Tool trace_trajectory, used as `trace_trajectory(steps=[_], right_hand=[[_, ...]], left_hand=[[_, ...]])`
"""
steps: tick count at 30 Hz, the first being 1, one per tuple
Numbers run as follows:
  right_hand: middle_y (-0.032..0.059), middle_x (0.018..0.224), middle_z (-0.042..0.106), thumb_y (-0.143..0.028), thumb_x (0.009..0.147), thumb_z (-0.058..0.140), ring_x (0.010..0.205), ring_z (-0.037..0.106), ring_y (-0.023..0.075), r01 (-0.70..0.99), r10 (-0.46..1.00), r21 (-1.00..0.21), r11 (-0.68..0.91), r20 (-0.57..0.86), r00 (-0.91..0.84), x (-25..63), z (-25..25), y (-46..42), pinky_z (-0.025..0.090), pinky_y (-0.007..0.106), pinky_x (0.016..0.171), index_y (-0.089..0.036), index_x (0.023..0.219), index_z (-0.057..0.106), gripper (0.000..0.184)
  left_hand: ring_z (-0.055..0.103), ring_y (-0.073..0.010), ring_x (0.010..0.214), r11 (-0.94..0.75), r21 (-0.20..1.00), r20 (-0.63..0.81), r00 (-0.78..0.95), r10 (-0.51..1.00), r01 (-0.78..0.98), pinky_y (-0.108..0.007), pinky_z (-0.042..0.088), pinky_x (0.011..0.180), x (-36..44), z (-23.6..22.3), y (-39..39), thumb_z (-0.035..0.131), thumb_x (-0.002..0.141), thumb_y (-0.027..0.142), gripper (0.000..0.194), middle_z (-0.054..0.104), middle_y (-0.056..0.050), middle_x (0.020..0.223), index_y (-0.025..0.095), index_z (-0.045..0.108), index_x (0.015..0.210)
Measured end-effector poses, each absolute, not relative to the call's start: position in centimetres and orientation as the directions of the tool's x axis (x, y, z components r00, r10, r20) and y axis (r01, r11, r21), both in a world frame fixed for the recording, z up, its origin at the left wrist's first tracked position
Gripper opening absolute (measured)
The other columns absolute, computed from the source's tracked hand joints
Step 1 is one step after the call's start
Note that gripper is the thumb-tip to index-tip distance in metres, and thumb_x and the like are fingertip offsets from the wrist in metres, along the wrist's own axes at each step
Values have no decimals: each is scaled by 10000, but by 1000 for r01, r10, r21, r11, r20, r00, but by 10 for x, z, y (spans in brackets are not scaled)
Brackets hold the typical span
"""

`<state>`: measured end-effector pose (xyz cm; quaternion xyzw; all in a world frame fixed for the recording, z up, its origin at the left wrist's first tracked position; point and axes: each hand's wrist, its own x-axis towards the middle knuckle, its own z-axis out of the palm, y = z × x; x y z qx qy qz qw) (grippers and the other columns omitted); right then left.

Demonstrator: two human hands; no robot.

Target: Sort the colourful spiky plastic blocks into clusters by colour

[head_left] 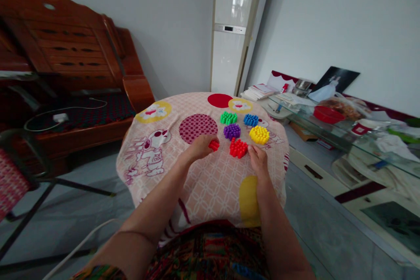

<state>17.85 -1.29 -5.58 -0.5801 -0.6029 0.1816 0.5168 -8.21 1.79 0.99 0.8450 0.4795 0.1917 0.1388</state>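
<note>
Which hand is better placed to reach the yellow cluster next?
Probably the right hand: it lies just this side of the yellow cluster, whereas the left hand is farther away, across the red cluster, and holds red pieces.

Table (210,188) between bench (74,52) and sideboard (303,157), appliance (228,61) behind
On the table, one peg cluster (238,148) lies nearest, between left hand (201,147) and right hand (258,159); another cluster (232,131) sits behind it, a third cluster (259,135) right of that, two clusters (229,117) side by side farthest back; papers (257,92) lie on the sideboard's far end
</note>
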Motion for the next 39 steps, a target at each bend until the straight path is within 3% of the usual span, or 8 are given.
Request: trace_trajectory(steps=[6, 11, 15, 20, 27, 35, 39], right_hand=[[-27, 601, 490, -485, 871, 442, 614, 430, 144, 497, 886, -820, 283, 422, 192, 176, -52, -16, 318, 267, 597, -201, 638, 504, 373], [-34, 598, 464, -478, 885, 428, 624, 436, 144, 509, 886, -812, 286, 426, 182, 176, -51, -16, 315, 266, 602, -203, 644, 493, 371], [-36, 598, 461, -491, 873, 441, 619, 428, 141, 519, 885, -809, 274, 424, 192, 177, -53, -15, 310, 267, 596, -206, 635, 479, 373], [-32, 600, 470, -484, 869, 438, 622, 430, 142, 519, 888, -812, 268, 417, 195, 176, -51, -16, 309, 267, 598, -204, 639, 486, 366], [-28, 616, 477, -465, 885, 423, 640, 449, 145, 509, 889, -812, 285, 423, 177, 176, -52, -15, 322, 265, 612, -197, 652, 505, 364], [-29, 604, 470, -471, 886, 428, 633, 439, 146, 524, 887, -803, 284, 428, 175, 177, -55, -13, 313, 267, 602, -201, 649, 503, 368], [-33, 603, 463, -479, 888, 428, 626, 431, 142, 519, 886, -806, 286, 429, 178, 178, -54, -13, 316, 267, 602, -203, 652, 494, 369]], left_hand=[[651, -147, 768, -610, 480, 323, 519, 791, 631, -240, 494, 732, -40, -6, 34, 442, 611, -63, 370, 707, -42, 805, 147, 689, 789], [645, -160, 831, -662, 538, 431, 506, 748, 521, -257, 504, 781, -38, -23, 34, 489, 627, -41, 270, 693, -42, 809, 150, 646, 737], [663, -151, 855, -576, 621, 377, 442, 814, 531, -240, 516, 759, -44, -29, 33, 585, 685, 32, 244, 712, -36, 930, 163, 648, 882], [670, -161, 787, -488, 666, 356, 333, 873, 565, -268, 542, 724, -43, -31, 33, 647, 669, 91, 241, 697, -34, 876, 157, 623, 900], [691, -167, 844, -419, 866, 343, 283, 896, 274, -293, 591, 710, -32, -39, 37, 635, 666, 104, 258, 679, -57, 930, 146, 589, 917], [695, -153, 824, -372, 888, 283, 318, 905, 271, -270, 580, 724, -30, -43, 36, 630, 636, 68, 298, 697, -24, 880, 153, 598, 920], [690, -152, 832, -339, 855, 271, 220, 937, 393, -264, 573, 731, -32, -39, 35, 603, 630, 44, 316, 705, -26, 899, 158, 605, 924]])
